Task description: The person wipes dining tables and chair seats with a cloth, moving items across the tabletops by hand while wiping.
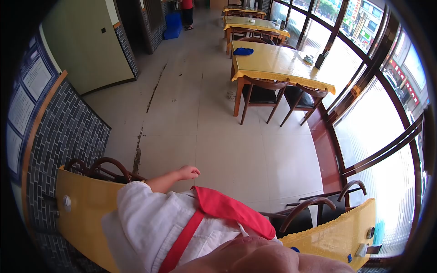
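Note:
My left hand (188,173) is held out in front of my body above the tiled floor, its fingers loosely curled in. No object shows in it, and it touches nothing. A white sleeve (137,196) covers the upper part of that arm. Across my white shirt lies a red apron (232,209) with a red strap. My right hand is out of the frame. The things nearest to my left hand are the apron and the dark wooden chairs (109,164) at the left.
Yellow-covered tables stand to my left (84,214) and right (327,236). Ahead on the right, a table (273,63) bears a blue cloth (243,51), with chairs (264,93) tucked at it. Far back are a blue plastic object (173,26) and a person (187,11). Cracks (138,150) run along the floor.

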`<state>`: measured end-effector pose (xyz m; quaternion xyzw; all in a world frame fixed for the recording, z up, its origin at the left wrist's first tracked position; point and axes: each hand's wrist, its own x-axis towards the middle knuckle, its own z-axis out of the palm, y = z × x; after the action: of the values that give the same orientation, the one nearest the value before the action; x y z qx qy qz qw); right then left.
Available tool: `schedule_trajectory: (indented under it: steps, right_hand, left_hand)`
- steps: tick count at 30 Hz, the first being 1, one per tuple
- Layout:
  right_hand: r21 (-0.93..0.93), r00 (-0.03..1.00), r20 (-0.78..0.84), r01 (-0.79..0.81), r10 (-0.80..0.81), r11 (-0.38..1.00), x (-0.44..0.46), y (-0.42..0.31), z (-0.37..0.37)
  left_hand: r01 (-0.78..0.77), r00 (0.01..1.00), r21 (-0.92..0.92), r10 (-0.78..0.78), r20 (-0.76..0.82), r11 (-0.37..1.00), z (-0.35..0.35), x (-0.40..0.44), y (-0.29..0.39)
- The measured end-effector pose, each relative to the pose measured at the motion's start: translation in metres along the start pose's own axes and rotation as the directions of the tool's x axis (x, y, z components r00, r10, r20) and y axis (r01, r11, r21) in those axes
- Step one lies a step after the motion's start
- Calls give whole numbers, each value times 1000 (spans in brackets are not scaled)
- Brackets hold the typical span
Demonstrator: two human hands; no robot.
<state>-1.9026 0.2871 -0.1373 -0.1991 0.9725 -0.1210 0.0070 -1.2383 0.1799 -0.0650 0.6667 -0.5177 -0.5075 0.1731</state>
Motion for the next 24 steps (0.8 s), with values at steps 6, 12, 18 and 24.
schedule_trajectory:
  steps: [6,12,18,24]
  right_hand:
    - [543,981,182,-154,63,825,52,-74,21]
    - [644,314,320,-764,-894,-37,64,-265,22]
    - [775,181,245,-627,-953,80,-44,-413,-101]
    - [228,45,233,-974,-972,10,-84,-437,-67]
  left_hand:
    - [31,999,35,-30,-18,999,-20,63,51]
    - [-8,1000,-45,8,-11,999,-27,106,92]
    - [-94,994,-89,98,45,992,-32,127,156]
    - [-215,953,-272,262,152,938,-36,134,214]
